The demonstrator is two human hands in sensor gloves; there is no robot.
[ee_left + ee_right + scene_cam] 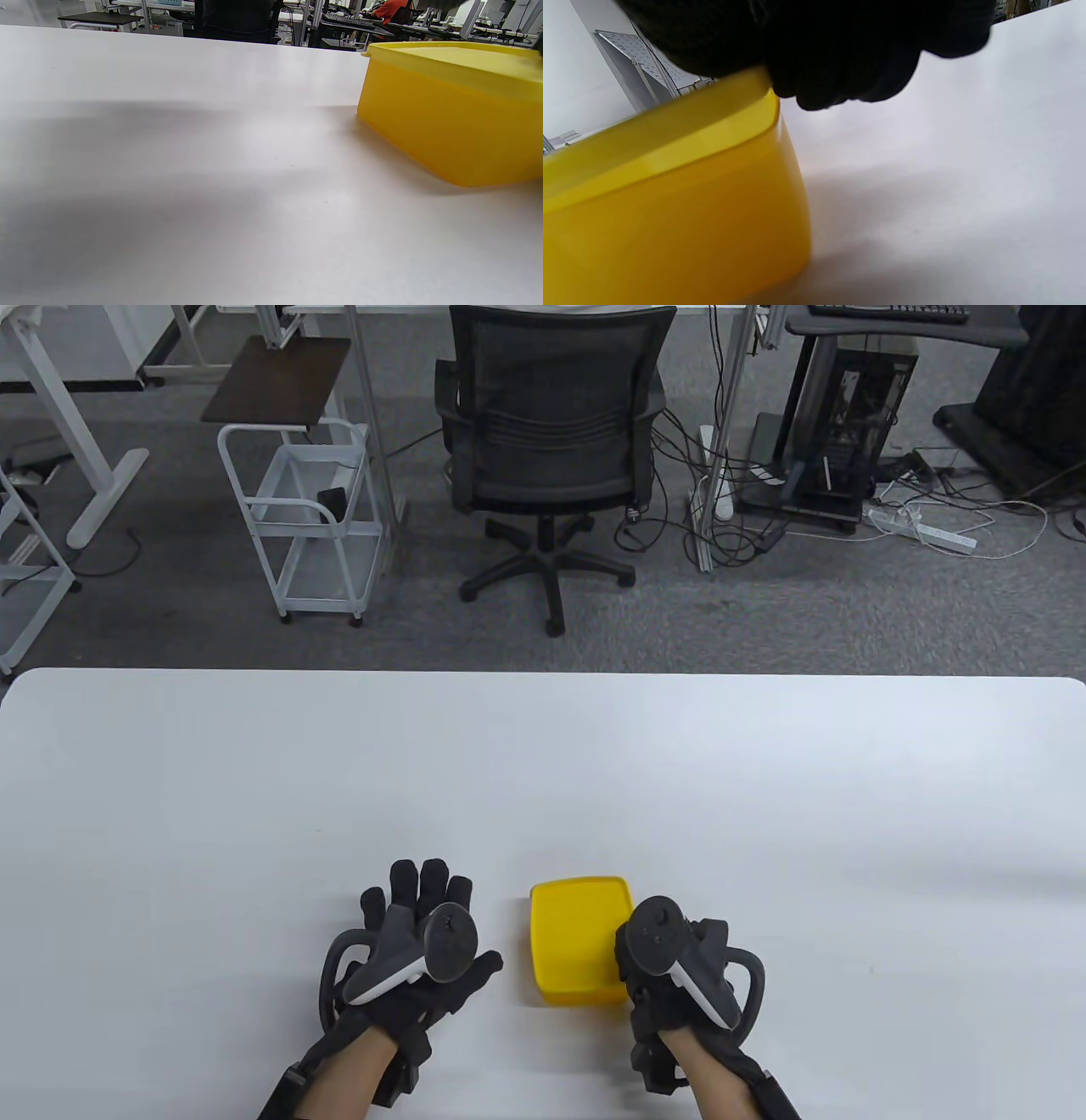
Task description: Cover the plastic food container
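Observation:
A yellow plastic food container [577, 937] stands on the white table [543, 780] near the front edge, with its yellow lid [458, 53] lying on top. My right hand [645, 959] rests on the container's right side. In the right wrist view its gloved fingers [840, 55] curl over the lid's edge [670, 127] at a corner of the container [670, 212]. My left hand [416, 916] lies flat on the table just left of the container, fingers spread, holding nothing. The left wrist view shows the container's side [449, 118] and bare table.
Beyond the table's far edge stand a black office chair [551, 432], a white wire cart [297, 526] and desks with cables on the grey carpet. The white tabletop stretches wide to the left, right and back of the container.

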